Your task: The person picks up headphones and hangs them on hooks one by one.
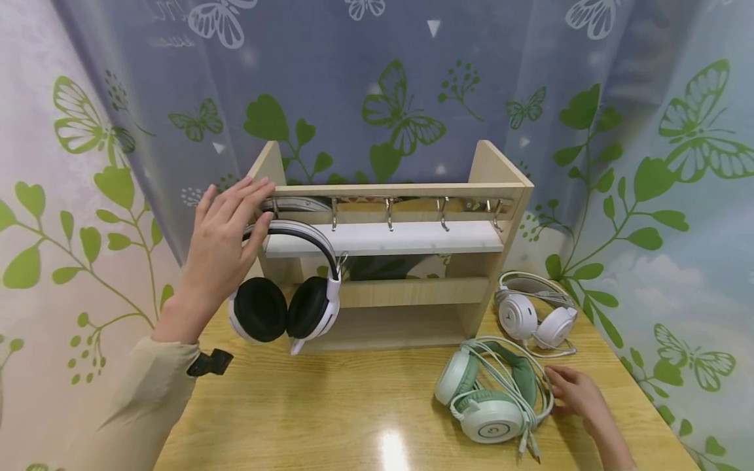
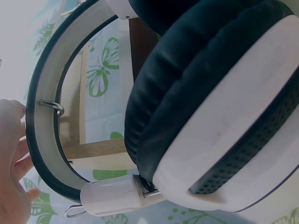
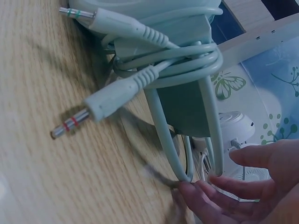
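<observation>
White headphones with black ear pads hang from the hook at the rack's left end. My left hand lies beside their headband, fingers extended over the rack's top left corner, thumb along the band. In the left wrist view the band rests over a metal hook, and the left hand sits just outside it with loose fingers. Mint-green headphones lie on the table at right. My right hand, fingers relaxed, reaches their coiled cable; its fingertips touch the cable loops without closing round them.
The wooden rack stands at the table's back, with several metal hooks along its upper bar. White headphones lie on the wooden table right of it. Patterned curtains surround the table.
</observation>
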{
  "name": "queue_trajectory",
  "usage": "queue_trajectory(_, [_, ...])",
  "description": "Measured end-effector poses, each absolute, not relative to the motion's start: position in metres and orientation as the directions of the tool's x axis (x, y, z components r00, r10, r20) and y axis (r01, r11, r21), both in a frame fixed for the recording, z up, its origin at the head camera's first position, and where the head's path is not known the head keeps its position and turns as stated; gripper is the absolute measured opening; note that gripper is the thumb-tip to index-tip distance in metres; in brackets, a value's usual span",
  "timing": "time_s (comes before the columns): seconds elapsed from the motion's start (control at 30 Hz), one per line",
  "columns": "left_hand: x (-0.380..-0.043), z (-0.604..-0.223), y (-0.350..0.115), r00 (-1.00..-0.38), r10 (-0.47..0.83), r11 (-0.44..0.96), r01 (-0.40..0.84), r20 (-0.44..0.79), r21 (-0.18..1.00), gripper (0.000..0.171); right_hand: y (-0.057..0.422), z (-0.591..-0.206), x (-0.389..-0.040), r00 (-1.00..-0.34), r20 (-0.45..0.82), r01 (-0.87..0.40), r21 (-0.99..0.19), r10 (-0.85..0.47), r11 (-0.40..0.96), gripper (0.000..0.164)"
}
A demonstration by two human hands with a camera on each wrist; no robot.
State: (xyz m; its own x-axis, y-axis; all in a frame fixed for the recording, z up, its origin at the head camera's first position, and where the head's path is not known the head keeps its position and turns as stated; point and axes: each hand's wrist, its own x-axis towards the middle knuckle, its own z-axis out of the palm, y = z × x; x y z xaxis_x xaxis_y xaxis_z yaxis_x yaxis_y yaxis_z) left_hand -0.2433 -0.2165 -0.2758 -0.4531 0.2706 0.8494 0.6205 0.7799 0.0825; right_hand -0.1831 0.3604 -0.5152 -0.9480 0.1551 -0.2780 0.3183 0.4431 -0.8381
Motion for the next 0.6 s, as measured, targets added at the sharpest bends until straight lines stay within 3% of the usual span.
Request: queue_trajectory(0.6, [-0.2424, -0.2743, -0.2169, -0.46, 0.266, 0.784, 0.615, 0.847, 0.088, 0.042, 0.3592, -0.5196, -0.1835, -0.958, -0.262, 0.288, -0.849, 0.121, 0.442, 0.048])
